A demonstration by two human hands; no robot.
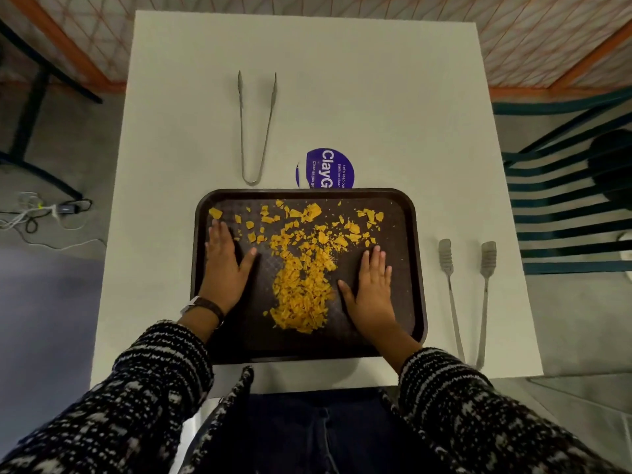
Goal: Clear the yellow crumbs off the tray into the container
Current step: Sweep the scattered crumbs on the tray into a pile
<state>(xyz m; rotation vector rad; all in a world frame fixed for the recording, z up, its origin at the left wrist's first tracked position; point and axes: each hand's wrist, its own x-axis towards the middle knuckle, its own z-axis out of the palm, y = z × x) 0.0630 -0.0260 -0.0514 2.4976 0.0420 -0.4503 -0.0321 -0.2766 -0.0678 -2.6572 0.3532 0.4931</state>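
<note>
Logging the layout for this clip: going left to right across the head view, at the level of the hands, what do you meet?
Left hand → heap of yellow crumbs → right hand → flat-tipped tongs → slatted chair.

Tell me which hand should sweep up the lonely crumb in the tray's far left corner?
Probably the left hand: its flat fingertips lie right next to that crumb on the tray, while the right hand sits across the big pile.
</note>
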